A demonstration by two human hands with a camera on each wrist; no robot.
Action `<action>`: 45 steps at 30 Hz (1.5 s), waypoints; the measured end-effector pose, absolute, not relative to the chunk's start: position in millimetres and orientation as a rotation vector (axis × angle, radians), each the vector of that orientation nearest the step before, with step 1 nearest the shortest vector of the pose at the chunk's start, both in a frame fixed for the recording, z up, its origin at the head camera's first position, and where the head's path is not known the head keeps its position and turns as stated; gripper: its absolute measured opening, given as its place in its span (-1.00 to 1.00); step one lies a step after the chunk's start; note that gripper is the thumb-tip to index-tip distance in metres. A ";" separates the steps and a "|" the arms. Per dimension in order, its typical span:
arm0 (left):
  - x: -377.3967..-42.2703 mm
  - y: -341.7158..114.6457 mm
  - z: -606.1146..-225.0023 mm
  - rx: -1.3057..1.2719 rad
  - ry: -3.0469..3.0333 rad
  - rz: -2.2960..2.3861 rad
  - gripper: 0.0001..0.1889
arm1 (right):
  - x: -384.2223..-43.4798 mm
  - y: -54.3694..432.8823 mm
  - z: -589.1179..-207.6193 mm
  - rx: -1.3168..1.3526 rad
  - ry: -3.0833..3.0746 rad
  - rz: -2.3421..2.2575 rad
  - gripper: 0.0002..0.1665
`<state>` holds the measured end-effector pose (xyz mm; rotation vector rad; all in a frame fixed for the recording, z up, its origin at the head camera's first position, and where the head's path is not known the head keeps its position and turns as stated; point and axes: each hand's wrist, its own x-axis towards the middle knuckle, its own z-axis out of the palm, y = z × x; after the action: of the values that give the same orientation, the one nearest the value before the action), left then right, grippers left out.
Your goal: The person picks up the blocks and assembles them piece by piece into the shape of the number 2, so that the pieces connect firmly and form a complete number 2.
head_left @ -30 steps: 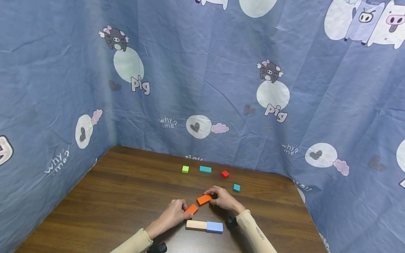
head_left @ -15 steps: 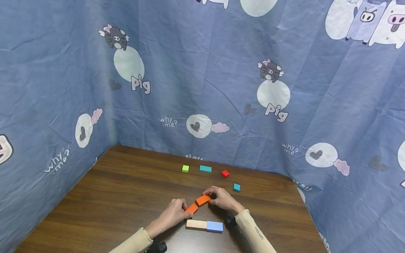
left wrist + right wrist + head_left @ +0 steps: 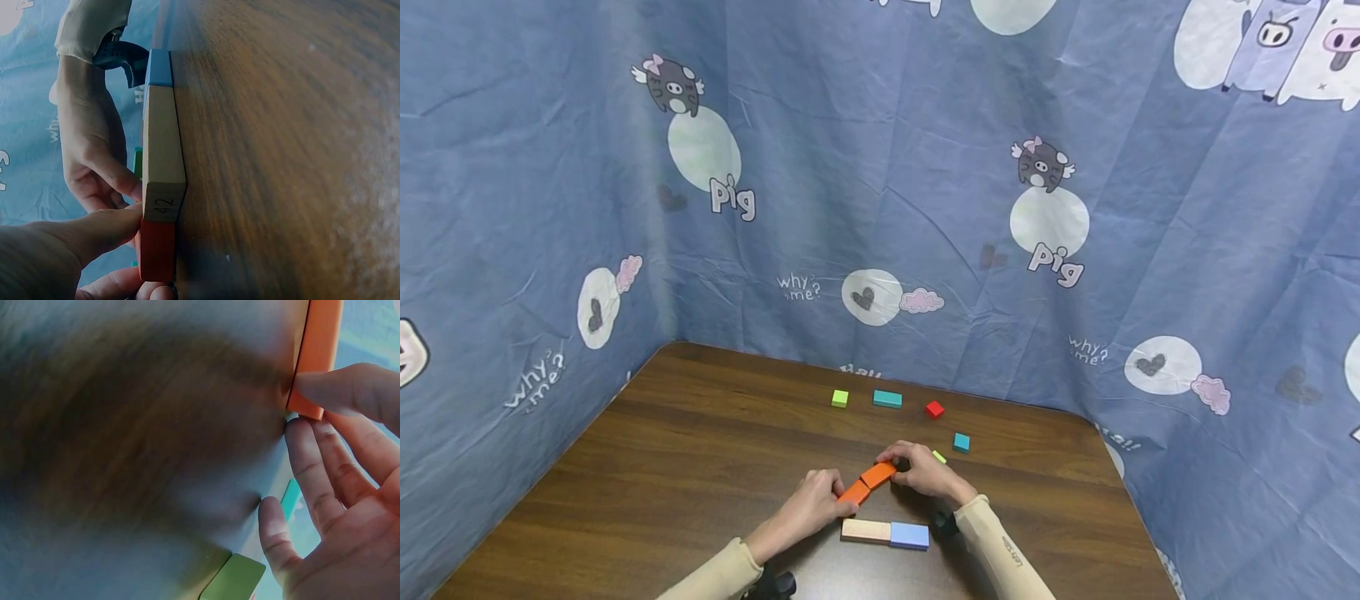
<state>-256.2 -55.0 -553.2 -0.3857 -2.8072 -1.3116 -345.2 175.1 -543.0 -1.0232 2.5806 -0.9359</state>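
Blue cloth curtain printed with cartoon pigs [image 3: 880, 175] hangs around the dark wood-grain table [image 3: 700, 450]. From where I stand, the left hand [image 3: 811, 506] pinches one orange rectangular block [image 3: 853, 493]; the right hand [image 3: 925, 472] grips a second orange rectangular block [image 3: 878, 475] between thumb and fingers. That second one has just come across, so the pair now seem to meet, slightly angled, beyond the pale wooden block [image 3: 867, 531] touching the blue rectangular block [image 3: 910, 535]. Past the right hand, a small yellow-green block [image 3: 939, 457] now peeks out.

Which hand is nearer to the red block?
Right. The right hand, pinching one orange block, is on the near side of the red block; the left hand, holding the other orange block, is farther, to the left.
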 end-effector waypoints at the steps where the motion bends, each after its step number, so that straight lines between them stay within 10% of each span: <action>1: -256.3 -55.0 -553.4 -0.387 -2.807 -1.312 -0.71 | -344.9 174.9 -543.2 -1.020 2.579 -0.935 -0.59; 45: -257.8 -54.0 -555.6 -0.363 -2.822 -1.290 -0.71 | -342.8 167.0 -545.2 -0.997 2.537 -0.944 -0.53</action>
<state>-257.8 -54.0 -555.6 -0.3628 -2.8215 -1.2898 -342.8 167.0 -545.2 -0.9969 2.5368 -0.9438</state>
